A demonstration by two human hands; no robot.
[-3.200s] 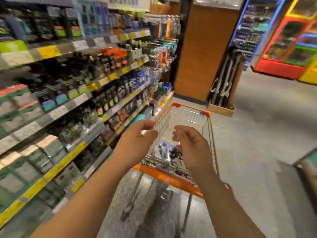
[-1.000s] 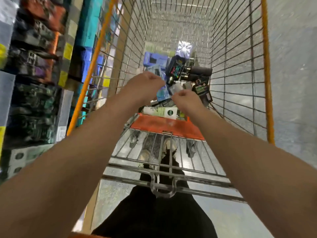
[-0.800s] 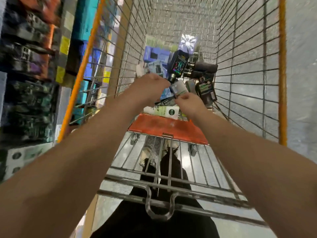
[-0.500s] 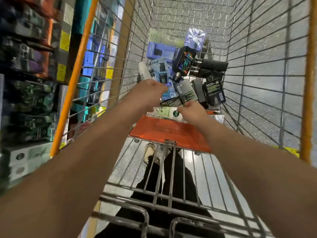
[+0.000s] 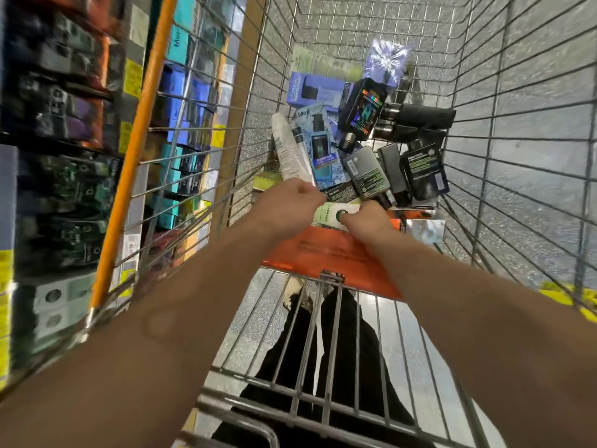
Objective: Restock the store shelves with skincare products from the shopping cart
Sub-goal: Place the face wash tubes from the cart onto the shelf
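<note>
Your cart (image 5: 135, 176) holds a heap of skincare boxes and tubes at its far end, beside the shelves (image 5: 64, 140) on your left. The white tube (image 5: 290, 150) lies on its side, long axis running away from you and slightly left, just beyond your left hand (image 5: 287, 202). The blue box (image 5: 323, 150) lies parallel beside it, touching. Your left hand is curled into a fist at the near end of that box and tube; whether it actually grasps either cannot be told. Your right hand (image 5: 368, 221) is curled too, fingers down on the green-and-white tube (image 5: 332, 215), which lies crosswise above the orange flap (image 5: 329, 257).
</note>
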